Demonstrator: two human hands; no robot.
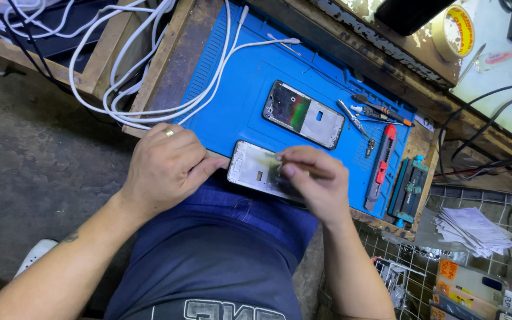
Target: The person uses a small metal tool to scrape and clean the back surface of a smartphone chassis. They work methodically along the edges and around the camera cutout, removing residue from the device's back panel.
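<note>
Our left hand (164, 163) pinches phone frame (255, 169) at frame centre; right hand (315, 178) fingertips grip something too small to tell. Frame overhangs blue mat (238, 101) edge: we risk drop, flexing.

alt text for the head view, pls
Both hands, left and right, hold a phone frame at the near edge of a blue mat. A second frame, screwdrivers and a red knife lie on the mat; white cables loop at left.

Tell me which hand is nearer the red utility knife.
Right. The right hand works on the phone frame just beside the red utility knife; the left hand holds the frame's far end.
</note>
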